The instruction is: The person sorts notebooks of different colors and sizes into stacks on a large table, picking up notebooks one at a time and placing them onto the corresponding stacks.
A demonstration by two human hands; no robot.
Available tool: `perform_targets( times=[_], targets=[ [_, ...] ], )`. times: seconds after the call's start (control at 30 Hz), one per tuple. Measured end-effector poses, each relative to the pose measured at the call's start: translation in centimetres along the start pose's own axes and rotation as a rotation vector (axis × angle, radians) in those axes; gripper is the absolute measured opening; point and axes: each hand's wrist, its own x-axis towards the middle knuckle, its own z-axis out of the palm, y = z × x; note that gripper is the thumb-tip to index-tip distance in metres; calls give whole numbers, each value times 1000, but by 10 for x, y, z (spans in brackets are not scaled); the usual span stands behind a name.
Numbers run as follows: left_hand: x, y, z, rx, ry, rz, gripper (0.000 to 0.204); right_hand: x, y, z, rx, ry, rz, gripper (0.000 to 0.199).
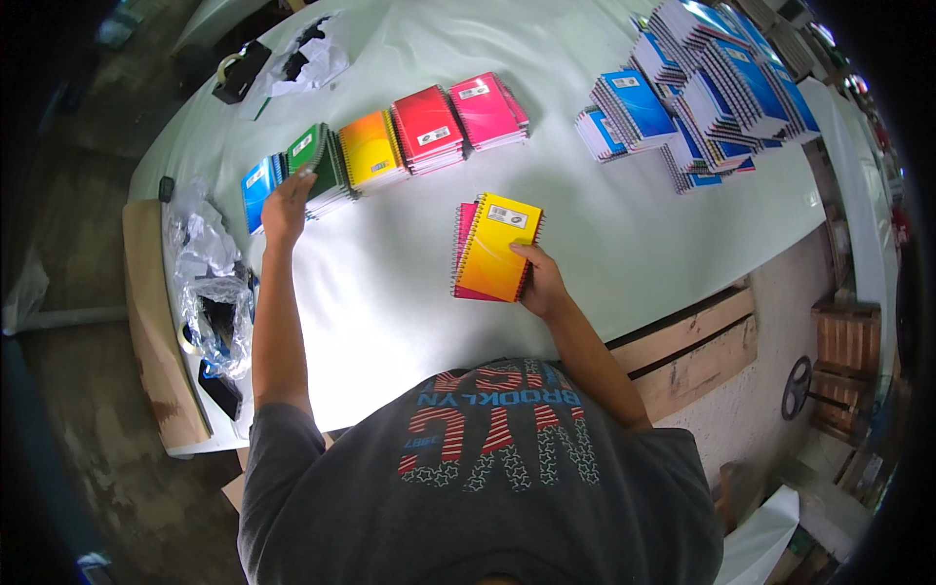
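Observation:
In my right hand [546, 283] is a small bunch of spiral notebooks, held above the table. A yellow notebook [500, 249] lies on top, and a pink-red notebook [466, 229] peeks out along its left side. My thumb presses on the yellow cover. My left hand [286, 207] reaches to the row of stacks, its fingers closed on the near edge of the top green notebook [310, 148]. That row also has a blue stack [259, 183], a yellow-orange stack [370, 148], a red stack [426, 125] and a pink stack [485, 107].
A large pile of blue spiral notebooks [717, 88] rises at the far right of the white-covered table [390, 292]. Crumpled clear plastic [210, 253] and a dark phone-like slab [220, 390] lie along the left edge. A tape dispenser [242, 73] sits at the far left.

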Motion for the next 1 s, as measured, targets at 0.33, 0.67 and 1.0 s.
perform_targets(
  times=[0.33, 0.67, 1.0],
  targets=[
    [-124, 157, 11, -245, -235, 894, 32, -5, 1, 23, 161, -145, -61, 48],
    [-150, 153, 62, -1209, -677, -188, 75, -8, 4, 9, -820, -76, -607, 66],
    [-154, 139, 100, -1256, -719, -63, 53, 5, 11, -7, -828, -36, -504, 65]
  ],
)
